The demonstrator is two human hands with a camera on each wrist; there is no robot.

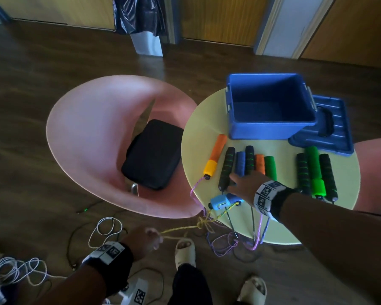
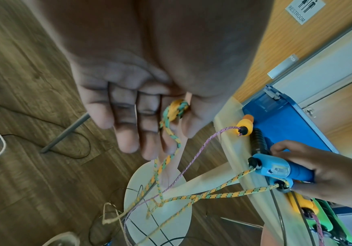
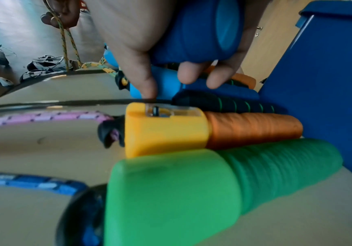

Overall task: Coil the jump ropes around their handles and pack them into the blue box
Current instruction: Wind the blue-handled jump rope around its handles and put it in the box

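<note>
We grip the blue handles [image 1: 226,200] in our right hand [image 1: 244,183], low centre; left hand [image 1: 144,239] pinches the yellow rope [image 2: 172,114]. Coiling begins; next, untangle that knot.

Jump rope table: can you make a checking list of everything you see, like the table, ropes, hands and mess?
Surface: round yellow table, handles lying in rows.
Job's things: blue box open, nothing seen inside; its lid beside it.
Clutter: black case on pink chair.
Grippers: left hand holds yellow braided rope; right hand grips blue handles.
Cables: rope ends hang off the table edge, tangled; white rope on floor.
Surroundings: wooden floor, wooden doors, restroom sign.
</note>
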